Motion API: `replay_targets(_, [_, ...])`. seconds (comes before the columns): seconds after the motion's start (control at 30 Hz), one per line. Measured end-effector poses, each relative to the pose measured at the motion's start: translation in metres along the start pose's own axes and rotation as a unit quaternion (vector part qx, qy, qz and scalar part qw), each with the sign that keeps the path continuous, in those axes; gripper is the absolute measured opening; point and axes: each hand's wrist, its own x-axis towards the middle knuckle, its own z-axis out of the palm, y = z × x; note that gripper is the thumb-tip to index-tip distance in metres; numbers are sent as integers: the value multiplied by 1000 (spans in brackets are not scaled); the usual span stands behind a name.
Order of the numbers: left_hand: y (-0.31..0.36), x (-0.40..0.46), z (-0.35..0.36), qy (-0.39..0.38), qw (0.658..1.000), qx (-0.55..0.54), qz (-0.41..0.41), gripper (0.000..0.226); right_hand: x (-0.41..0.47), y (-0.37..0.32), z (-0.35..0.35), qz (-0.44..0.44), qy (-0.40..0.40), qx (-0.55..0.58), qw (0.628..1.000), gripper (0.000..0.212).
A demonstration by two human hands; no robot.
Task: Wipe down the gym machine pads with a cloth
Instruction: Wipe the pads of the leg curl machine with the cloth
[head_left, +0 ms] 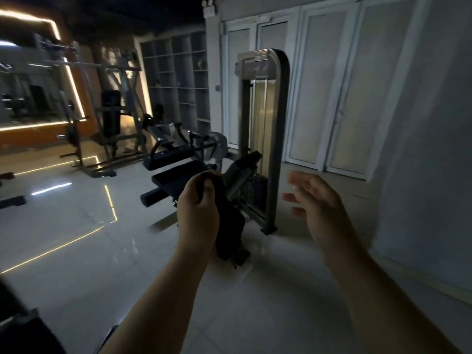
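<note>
My left hand [198, 208] grips a dark cloth [229, 226] that hangs down from my fist in front of me. My right hand [316, 203] is raised beside it, fingers straight and spread, holding nothing; it looks motion-blurred. Behind my hands stands a grey weight-stack gym machine [270, 123] with a tall frame. Its black pads [178, 172] lie low to the left of the frame, just beyond the cloth. Neither hand touches the machine.
Pale glossy tiles [102, 238] cover the floor between me and the machine. A rack machine with a black back pad [111, 116] stands at the left by a lit mirror. White folding doors [332, 98] and a wall close the right side. Open shelving [178, 72] lines the back.
</note>
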Motion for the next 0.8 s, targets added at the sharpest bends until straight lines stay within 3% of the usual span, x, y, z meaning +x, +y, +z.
replay_targets(0.17, [-55, 118, 9, -14, 985, 127, 117, 26, 116, 33, 74, -62, -44, -81, 994, 25])
replay_targets(0.37, [-95, 261, 43, -83, 951, 247, 168, 30, 258, 57, 139, -178, -50, -217, 959, 28])
replay_targets(0.53, [-158, 344, 76, -110, 881, 385, 253, 26, 352, 110, 178, -198, -66, -268, 940, 31])
replay_targets(0.67, [-209, 405, 105, -120, 850, 439, 265, 31, 423, 156, 205, -205, -66, -282, 935, 31])
replay_targets(0.8, [-252, 487, 144, -129, 834, 469, 260, 37, 518, 198, 234, -229, -51, -351, 907, 33])
